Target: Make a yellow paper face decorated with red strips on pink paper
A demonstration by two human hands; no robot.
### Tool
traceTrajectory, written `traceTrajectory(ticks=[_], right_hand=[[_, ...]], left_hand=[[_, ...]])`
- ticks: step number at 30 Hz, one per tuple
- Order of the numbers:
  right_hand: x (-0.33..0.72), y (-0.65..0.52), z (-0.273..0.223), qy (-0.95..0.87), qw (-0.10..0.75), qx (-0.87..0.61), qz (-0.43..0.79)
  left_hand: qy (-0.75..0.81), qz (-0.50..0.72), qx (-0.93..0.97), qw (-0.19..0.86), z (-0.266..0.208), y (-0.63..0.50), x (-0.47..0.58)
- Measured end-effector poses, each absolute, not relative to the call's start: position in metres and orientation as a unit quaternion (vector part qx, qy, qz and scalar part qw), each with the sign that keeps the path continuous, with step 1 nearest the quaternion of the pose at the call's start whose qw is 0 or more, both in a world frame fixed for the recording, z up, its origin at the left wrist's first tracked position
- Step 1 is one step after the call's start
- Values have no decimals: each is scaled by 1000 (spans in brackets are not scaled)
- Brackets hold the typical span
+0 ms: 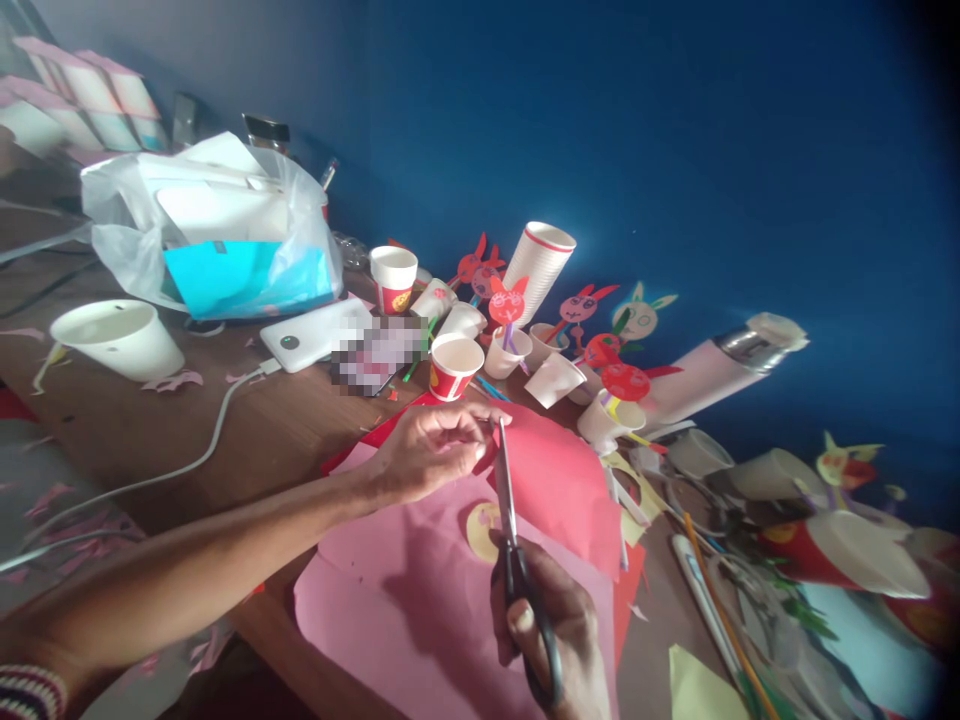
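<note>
My right hand (559, 610) is wrapped around the dark handles of a pair of scissors (509, 500), whose blades point away from me and look nearly closed. My left hand (439, 450) is pinched close to the blade tips; whatever lies between its fingers is too small to make out. Under the blades and to their right is a red paper sheet (566, 490). Larger pink paper (375, 620) spreads beneath both hands. Beside the blades, a round pale yellow paper piece (482, 528) lies on the pink paper, partly covered by the scissors and right hand.
Paper cups (456, 365) and rabbit-eared paper faces (508, 302) crowd the back, near a leaning cup stack (538, 265). A plastic bag (300, 235), a white power bank (315, 335) with a cable, and a phone (379, 355) sit left. Pencils (724, 610) lie right.
</note>
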State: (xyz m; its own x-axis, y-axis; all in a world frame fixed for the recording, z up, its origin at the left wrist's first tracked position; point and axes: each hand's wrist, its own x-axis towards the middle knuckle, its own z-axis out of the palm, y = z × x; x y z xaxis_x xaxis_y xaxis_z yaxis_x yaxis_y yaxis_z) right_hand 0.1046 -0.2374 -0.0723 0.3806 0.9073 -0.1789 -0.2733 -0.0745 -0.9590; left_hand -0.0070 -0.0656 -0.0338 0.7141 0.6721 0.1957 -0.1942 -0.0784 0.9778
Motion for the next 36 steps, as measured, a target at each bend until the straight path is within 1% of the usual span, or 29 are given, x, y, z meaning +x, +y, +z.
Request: traceTrajectory(ticks=[7, 15, 26, 32, 36], right_hand=[[108, -239, -67, -304, 585, -575, 484], [112, -235, -79, -367, 593, -539, 471], [108, -238, -74, -332, 603, -550, 473], [106, -240, -76, -313, 628, -532, 474], [109, -243, -79, -302, 619, -534, 490]], left_hand=[[146, 335, 649, 667, -38, -59, -7], [133, 332, 632, 688, -44, -57, -5], [136, 323, 637, 686, -41, -62, -5], [129, 317, 639, 689, -37, -61, -6], [119, 299, 659, 680, -38, -59, -8]])
